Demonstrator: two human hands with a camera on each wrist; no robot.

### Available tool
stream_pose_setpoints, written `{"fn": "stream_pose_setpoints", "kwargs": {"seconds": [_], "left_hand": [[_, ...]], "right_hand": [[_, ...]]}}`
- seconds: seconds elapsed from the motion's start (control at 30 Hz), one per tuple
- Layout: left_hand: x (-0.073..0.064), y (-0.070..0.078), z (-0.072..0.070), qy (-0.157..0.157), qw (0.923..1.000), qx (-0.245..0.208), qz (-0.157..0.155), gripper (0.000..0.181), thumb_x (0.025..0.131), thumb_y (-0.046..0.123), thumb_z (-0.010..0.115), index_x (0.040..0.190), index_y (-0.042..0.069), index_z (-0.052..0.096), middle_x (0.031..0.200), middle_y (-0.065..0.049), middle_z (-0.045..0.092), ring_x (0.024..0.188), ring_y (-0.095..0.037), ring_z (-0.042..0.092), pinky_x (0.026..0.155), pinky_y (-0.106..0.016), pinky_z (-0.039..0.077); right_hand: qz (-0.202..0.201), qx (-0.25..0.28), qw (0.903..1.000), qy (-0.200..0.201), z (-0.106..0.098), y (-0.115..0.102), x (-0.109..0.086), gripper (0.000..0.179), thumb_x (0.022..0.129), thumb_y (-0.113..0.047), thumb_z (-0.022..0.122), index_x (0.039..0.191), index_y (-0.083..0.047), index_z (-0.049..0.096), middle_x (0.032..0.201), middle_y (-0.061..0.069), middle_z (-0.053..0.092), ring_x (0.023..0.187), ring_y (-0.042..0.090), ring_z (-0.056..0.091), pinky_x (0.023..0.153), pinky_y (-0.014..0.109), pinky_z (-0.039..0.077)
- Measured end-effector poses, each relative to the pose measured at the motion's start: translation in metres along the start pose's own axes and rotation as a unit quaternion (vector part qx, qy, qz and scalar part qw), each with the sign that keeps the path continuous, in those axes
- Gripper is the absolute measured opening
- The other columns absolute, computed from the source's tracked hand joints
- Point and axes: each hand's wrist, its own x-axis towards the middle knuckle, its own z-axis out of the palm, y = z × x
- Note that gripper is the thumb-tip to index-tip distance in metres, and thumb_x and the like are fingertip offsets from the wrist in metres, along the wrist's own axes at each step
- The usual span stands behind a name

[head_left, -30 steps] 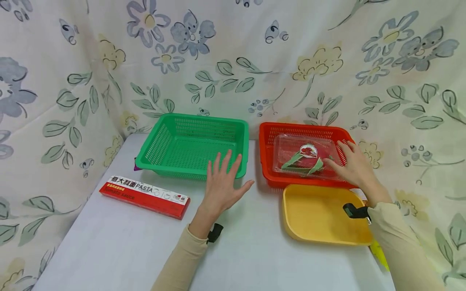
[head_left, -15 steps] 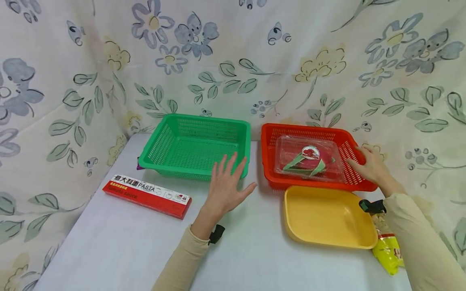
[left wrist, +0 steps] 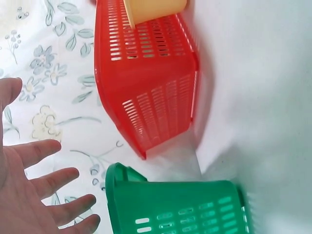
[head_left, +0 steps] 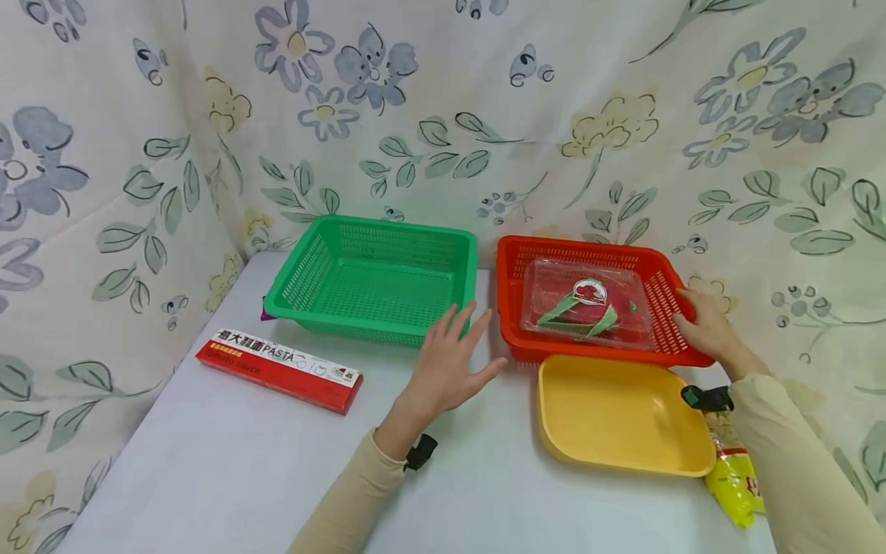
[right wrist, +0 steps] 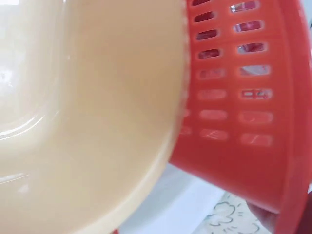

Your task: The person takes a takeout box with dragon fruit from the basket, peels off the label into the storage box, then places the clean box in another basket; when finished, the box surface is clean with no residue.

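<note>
At the right end of the red basket [head_left: 584,245], my right hand [head_left: 711,329] grips the rim, thumb on the inner side and fingers largely hidden behind it. Inside that basket lies a clear plastic box [head_left: 543,285] holding a dragon fruit with green leafy tips and a round label. My left hand [head_left: 446,365] hovers with spread fingers between the green basket [head_left: 388,296] and the red one, touching neither. In the left wrist view its fingers [left wrist: 56,185] point toward the baskets. A yellow basin [head_left: 626,415] stands directly in front of the red basket.
A red and white pasta box [head_left: 277,371] lies on the table left of centre. A yellow packet [head_left: 737,477] sits right of the basin, partly under my right sleeve. Something purple [head_left: 266,310] peeks out beside the green basket. Floral cloth [head_left: 415,92] hangs behind.
My right hand has shifted right from over the plastic box to the basket's right rim, uncovering the yellow packet. The left hand has moved slightly right, toward the red basket.
</note>
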Motion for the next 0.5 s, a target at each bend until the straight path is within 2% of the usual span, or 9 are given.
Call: {"fn": "stream_pose_setpoints", "kwargs": {"seconds": [0.2,0.37,0.5], "left_hand": [[0.004,0.004,0.003,-0.005,1.0,-0.002,0.003,0.072,0.094,0.057,0.052,0.154,0.022,0.035,0.16,-0.007,0.027,0.144,-0.036,0.025,0.113,-0.056,0.028],[0.005,0.008,0.004,-0.007,0.9999,-0.009,0.001,0.069,0.095,0.053,0.053,0.154,0.021,0.036,0.159,-0.007,0.029,0.144,-0.034,0.026,0.113,-0.056,0.029],[0.008,0.012,0.004,-0.007,1.0,-0.006,0.001,0.067,0.095,0.051,0.053,0.153,0.021,0.036,0.158,-0.007,0.031,0.143,-0.032,0.027,0.112,-0.055,0.031]], "right_hand": [[0.017,0.012,0.9998,-0.001,0.006,0.004,-0.005,0.064,0.099,-0.01,0.048,0.148,0.016,0.016,0.15,0.042,0.011,0.124,0.062,0.023,0.097,0.078,0.026],[0.001,0.025,0.9996,0.011,0.011,0.01,-0.005,0.064,0.097,-0.008,0.046,0.146,0.018,0.015,0.151,0.042,0.009,0.132,0.063,0.013,0.106,0.076,0.012],[0.005,0.028,0.9995,0.013,0.012,0.01,-0.006,0.064,0.098,-0.009,0.046,0.147,0.017,0.015,0.153,0.04,0.005,0.134,0.063,0.011,0.104,0.077,0.012]]}}
